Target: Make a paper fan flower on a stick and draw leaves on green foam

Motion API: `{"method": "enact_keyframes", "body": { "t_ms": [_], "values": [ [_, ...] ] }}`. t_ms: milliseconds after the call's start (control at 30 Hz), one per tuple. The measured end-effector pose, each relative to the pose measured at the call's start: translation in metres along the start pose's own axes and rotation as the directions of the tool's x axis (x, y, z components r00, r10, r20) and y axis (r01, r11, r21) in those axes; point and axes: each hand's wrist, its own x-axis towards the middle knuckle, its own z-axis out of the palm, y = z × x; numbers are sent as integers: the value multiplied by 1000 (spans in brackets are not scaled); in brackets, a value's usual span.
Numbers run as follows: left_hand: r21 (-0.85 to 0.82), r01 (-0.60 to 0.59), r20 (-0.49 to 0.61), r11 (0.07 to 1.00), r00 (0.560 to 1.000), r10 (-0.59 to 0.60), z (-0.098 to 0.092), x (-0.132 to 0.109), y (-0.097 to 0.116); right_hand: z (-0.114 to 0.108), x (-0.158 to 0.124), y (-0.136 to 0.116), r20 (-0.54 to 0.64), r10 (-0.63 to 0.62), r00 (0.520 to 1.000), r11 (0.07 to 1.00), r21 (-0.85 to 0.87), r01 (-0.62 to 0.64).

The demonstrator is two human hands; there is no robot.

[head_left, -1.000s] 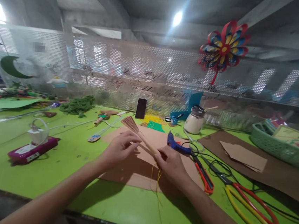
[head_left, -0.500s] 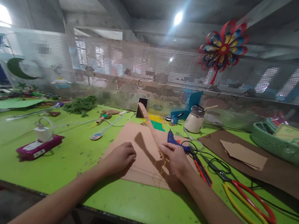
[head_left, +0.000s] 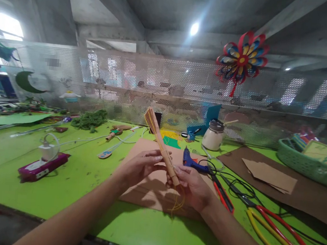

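A long, narrow brown cardboard piece (head_left: pixel 161 145) is held up at a slant, its top end tilting left. Yellow strands run along its upper left side, and loose yellow thread (head_left: pixel 178 204) hangs from its lower end. Near that lower end, my right hand (head_left: pixel 194 183) grips it between thumb and fingers. From the left, my left hand (head_left: pixel 143 165) has its fingers closed around the middle of the same piece, with some fingertips hidden behind it. Under both hands lie flat brown cardboard sheets (head_left: pixel 139 149) on the green table (head_left: pixel 88 186).
Right of my hands lie a blue glue gun (head_left: pixel 190 159), a red utility knife (head_left: pixel 223 193) and scissors (head_left: pixel 275 225) with red and yellow handles, among black cable. A jar (head_left: pixel 213 135) stands behind, and a green basket (head_left: pixel 307 159) at right. A purple power strip (head_left: pixel 43 167) sits left.
My left hand has risen from the cardboard sheets and taken hold of the long piece. That piece has turned, so its yellow strands now show. The view has tilted up slightly.
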Motion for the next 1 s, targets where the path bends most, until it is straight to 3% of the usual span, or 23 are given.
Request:
{"method": "enact_keyframes", "body": {
  "t_ms": [167, 400, 533, 633, 767, 867, 1000],
  "values": [
    [-201, 0, 32, 980, 999, 7, 8, 3, -1, 4, -3, -2, 53, 2, 999, 999, 51, -5],
    [-339, 44, 33, 940, 999, -35, 14, -2, -11, 15, -6, -1, 93, 7, 996, 999, 48, -12],
    [-359, 24, -14, 933, 999, -31, 17, -3, -14, 17, -5, 4, 65, 23, 998, 998, -58, -19],
    [-354, 18, -50, 935, 998, -38, 17, -3, -13, 18, -5, 8, -26, -50, 998, 976, -215, 43],
    [-339, 14, -97, 941, 994, -50, 15, -3, -13, 18, -6, 9, -151, -297, 943, 848, -497, 187],
    [-309, 25, -106, 951, 993, -60, 14, -3, -13, 19, -8, 8, -121, -443, 888, 696, -671, 256],
    [-257, 41, -105, 966, 992, -70, 15, -4, -14, 20, -10, 8, -44, -522, 852, 530, -799, 284]
  ]
}}
